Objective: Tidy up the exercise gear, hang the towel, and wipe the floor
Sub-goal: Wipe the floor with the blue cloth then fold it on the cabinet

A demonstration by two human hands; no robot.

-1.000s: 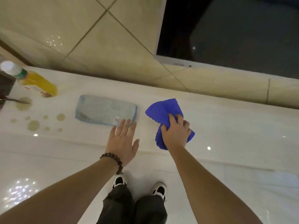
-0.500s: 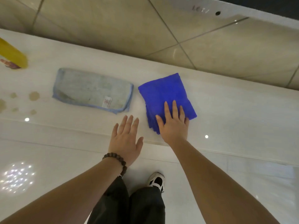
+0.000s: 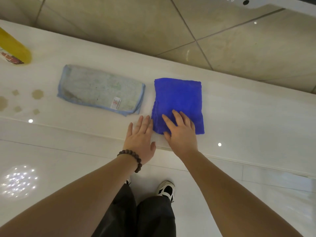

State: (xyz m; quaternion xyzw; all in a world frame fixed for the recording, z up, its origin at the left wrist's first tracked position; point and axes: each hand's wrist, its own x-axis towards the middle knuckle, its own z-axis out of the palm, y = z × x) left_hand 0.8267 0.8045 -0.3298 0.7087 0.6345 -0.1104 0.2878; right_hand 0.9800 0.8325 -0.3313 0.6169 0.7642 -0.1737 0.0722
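A folded bright blue cloth (image 3: 179, 100) lies flat on the white glossy ledge (image 3: 248, 117). My right hand (image 3: 181, 134) rests flat on the cloth's near left corner, fingers spread, pressing it down. My left hand (image 3: 141, 137), with a bead bracelet at the wrist, lies open on the ledge right beside the cloth's left edge, its fingertips touching that edge. A pale grey-blue folded towel (image 3: 100, 90) with a small label lies to the left of the blue cloth.
A yellow bottle (image 3: 14, 48) lies on its side at the far left of the ledge. Several brownish liquid spots (image 3: 37, 94) mark the ledge below it. Beige tiled wall (image 3: 136, 28) rises behind. My shoes and dark trousers (image 3: 142, 216) show below.
The right hand went from gripping the bunched blue cloth to lying flat on it, and the cloth is now spread square. The left hand moved right to the cloth's edge.
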